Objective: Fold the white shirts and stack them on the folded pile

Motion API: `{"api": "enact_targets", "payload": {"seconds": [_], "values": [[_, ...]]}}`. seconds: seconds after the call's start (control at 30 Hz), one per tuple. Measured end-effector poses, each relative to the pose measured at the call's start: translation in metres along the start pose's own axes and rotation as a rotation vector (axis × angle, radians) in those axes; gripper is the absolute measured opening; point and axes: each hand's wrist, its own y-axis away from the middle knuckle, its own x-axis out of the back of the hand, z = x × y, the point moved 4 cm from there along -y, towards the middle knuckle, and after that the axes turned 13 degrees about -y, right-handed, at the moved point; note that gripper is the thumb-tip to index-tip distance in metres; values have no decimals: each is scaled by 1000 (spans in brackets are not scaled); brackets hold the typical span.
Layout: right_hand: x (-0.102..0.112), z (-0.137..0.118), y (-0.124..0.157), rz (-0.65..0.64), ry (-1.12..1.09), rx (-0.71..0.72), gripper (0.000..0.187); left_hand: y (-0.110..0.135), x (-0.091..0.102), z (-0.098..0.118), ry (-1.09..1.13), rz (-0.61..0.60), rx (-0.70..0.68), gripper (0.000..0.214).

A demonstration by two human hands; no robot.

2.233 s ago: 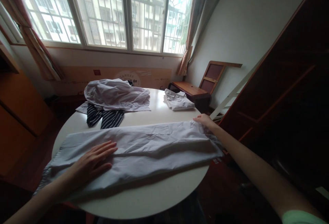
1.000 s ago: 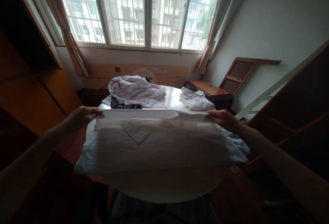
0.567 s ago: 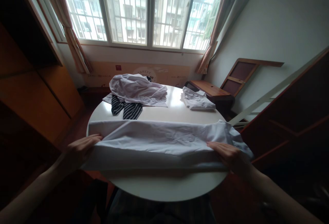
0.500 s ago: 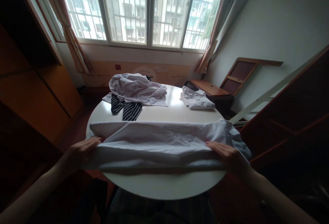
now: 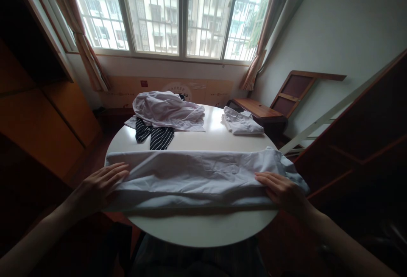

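Note:
A white shirt [image 5: 190, 171] lies in a long folded strip across the near half of the round white table [image 5: 197, 228]. Its pocket shows right of the middle, and its right end bunches up past the table's edge. My left hand [image 5: 106, 179] rests on the strip's left end, fingers stretched out flat over the cloth. Toward the right end, my right hand [image 5: 280, 186] lies on the shirt with its fingers extended; its thumb is mostly hidden.
A loose heap of pale shirts [image 5: 168, 109] and a black-and-white striped cloth [image 5: 160, 138] lie at the table's back left. A folded white shirt [image 5: 243, 121] sits back right. Beyond it stands a wooden bench [image 5: 259, 108]; a white ladder-like frame [image 5: 313, 130] leans at right.
My left fingers have moved up and flattened onto the shirt. The front fold of the cloth lies flatter and smoother. My right hand has barely moved. The view has shifted slightly.

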Motion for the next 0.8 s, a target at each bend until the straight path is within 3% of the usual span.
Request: {"api": "enact_targets", "payload": {"seconds": [0.07, 0.17, 0.3, 0.4, 0.57, 0.67, 0.8], "values": [[-2, -6, -4, 7, -2, 9, 32, -8, -2, 6, 24, -19, -9, 40], [-7, -19, -15, -5, -37, 79, 32, -22, -2, 13, 96, -70, -3, 30], [-4, -21, -38, -9, -129, 93, 24, -42, 4, -1, 205, -153, 129, 29], [8, -3, -63, 6, -205, -10, 20, -65, 14, -26, 194, -188, 235, 33], [21, 39, -106, -49, -317, -156, 23, -109, 23, -60, 74, -221, 300, 39], [21, 55, -121, -88, -392, -175, 23, -123, 22, -68, 56, -232, 298, 37], [21, 57, -121, -115, -411, -203, 25, -119, 25, -64, 75, -158, 292, 33]]}}
